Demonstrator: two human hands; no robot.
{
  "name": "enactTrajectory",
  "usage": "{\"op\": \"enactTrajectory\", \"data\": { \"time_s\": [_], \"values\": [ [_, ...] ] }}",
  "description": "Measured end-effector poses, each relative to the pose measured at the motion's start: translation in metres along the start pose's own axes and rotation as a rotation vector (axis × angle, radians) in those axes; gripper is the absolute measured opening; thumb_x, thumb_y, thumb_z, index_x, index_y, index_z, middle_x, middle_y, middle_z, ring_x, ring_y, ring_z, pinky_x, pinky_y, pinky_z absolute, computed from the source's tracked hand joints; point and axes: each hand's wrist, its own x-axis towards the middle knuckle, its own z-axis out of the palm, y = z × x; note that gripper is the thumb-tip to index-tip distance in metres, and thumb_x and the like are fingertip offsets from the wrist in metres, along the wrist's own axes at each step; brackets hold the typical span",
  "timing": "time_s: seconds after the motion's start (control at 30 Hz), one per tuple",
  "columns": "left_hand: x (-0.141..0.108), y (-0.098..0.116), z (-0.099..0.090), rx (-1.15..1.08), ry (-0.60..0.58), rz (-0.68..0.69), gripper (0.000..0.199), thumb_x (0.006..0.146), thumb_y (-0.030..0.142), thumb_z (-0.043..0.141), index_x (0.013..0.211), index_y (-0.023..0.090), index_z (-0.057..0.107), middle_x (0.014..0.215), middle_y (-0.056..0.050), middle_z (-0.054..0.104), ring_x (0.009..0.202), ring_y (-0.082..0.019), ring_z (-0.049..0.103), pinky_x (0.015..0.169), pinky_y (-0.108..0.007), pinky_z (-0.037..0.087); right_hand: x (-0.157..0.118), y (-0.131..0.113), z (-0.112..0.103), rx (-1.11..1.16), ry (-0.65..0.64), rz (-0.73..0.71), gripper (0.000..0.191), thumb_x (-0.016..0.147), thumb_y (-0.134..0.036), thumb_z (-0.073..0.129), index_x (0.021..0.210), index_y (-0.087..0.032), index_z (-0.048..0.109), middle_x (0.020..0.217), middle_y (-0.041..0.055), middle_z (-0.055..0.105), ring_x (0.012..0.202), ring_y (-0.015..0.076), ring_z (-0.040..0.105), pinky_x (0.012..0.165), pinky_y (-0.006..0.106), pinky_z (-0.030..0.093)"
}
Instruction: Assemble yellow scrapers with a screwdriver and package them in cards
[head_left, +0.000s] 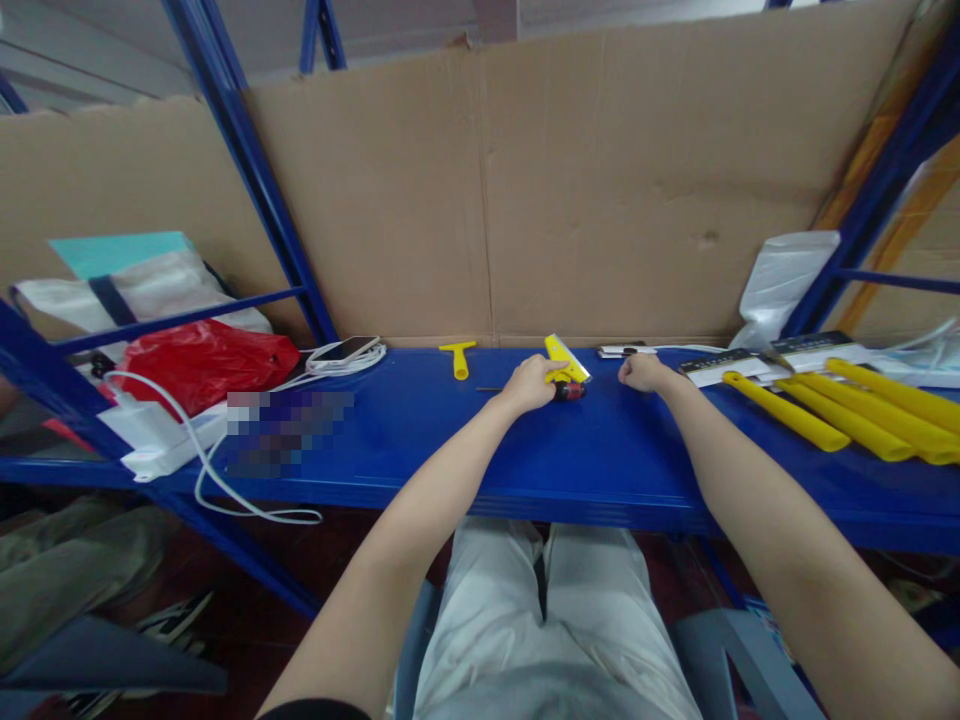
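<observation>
My left hand (534, 383) is closed on a yellow scraper head (568, 360), which has a pale blade edge and tilts over the blue shelf. Just under that hand lies a red and black screwdriver (570, 391), its thin shaft pointing left. To the right, my right hand (641, 372) has its fingers curled together near a small black and white packet (622, 351); whatever it may hold is too small to make out. A yellow T-shaped piece (460, 360) lies on the shelf left of my left hand.
Several yellow handles (862, 410) and black and white packs (724, 367) lie at the right. On the left are a red bag (210, 362), a coiled white cable with a phone (351, 349), and a power strip (165, 450). Cardboard (585, 190) stands behind the blue shelf (420, 440).
</observation>
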Motion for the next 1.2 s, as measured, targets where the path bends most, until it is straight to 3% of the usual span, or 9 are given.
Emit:
{"op": "enactTrajectory", "data": {
  "time_s": [0.07,0.23,0.43,0.53,0.77,1.2],
  "values": [
    [0.0,0.0,-0.001,0.052,-0.012,0.02,0.054,0.077,0.007,0.055,0.129,0.023,0.061,0.113,-0.01,0.064,0.105,-0.023,0.06,0.093,-0.03,0.045,-0.005,-0.004,-0.006,-0.006,-0.043,0.056,0.015,0.072,-0.018,0.062,0.085,-0.017,0.07,0.093,0.0121,0.069,0.102,0.0276,0.063,0.089,0.041,0.049],
    [0.0,-0.001,-0.001,0.104,-0.019,0.05,0.057,0.076,0.004,0.053,0.13,0.022,0.06,0.115,-0.01,0.064,0.106,-0.022,0.06,0.093,-0.029,0.045,-0.019,-0.008,-0.021,-0.006,0.023,0.149,0.023,0.082,-0.019,0.052,0.096,-0.018,0.071,0.117,0.0155,0.063,0.118,0.034,0.053,0.095,0.052,0.044],
    [0.001,-0.001,-0.001,0.104,-0.016,0.057,0.057,0.077,0.004,0.053,0.129,0.023,0.061,0.115,-0.009,0.065,0.106,-0.022,0.06,0.093,-0.03,0.045,-0.024,-0.009,-0.022,-0.001,0.051,0.182,0.019,0.077,-0.016,0.057,0.087,-0.018,0.073,0.111,0.0156,0.065,0.121,0.0361,0.05,0.098,0.057,0.04],
    [0.001,-0.001,-0.001,0.103,-0.013,0.058,0.056,0.077,0.004,0.053,0.129,0.023,0.061,0.115,-0.01,0.065,0.106,-0.023,0.06,0.093,-0.03,0.046,-0.021,-0.006,-0.018,0.007,0.021,0.18,0.014,0.074,-0.017,0.06,0.079,-0.019,0.073,0.101,0.014,0.067,0.117,0.0344,0.053,0.096,0.052,0.044],
    [0.0,-0.001,-0.001,0.114,-0.009,0.067,0.055,0.077,0.004,0.053,0.129,0.023,0.061,0.114,-0.01,0.065,0.105,-0.022,0.061,0.092,-0.029,0.046,-0.011,0.0,-0.014,0.037,-0.059,0.068,0.009,0.071,-0.019,0.066,0.065,-0.02,0.072,0.073,0.0063,0.07,0.085,0.0219,0.067,0.079,0.03,0.053],
    [-0.002,0.003,-0.003,0.097,-0.003,0.048,0.051,0.079,0.006,0.055,0.127,0.023,0.063,0.113,-0.01,0.065,0.106,-0.021,0.06,0.093,-0.029,0.045,-0.016,-0.013,-0.015,0.086,-0.165,0.007,0.015,0.072,-0.012,0.063,0.08,-0.015,0.075,0.082,0.0063,0.074,0.074,0.0173,0.068,0.064,0.022,0.051]
  ]
}}
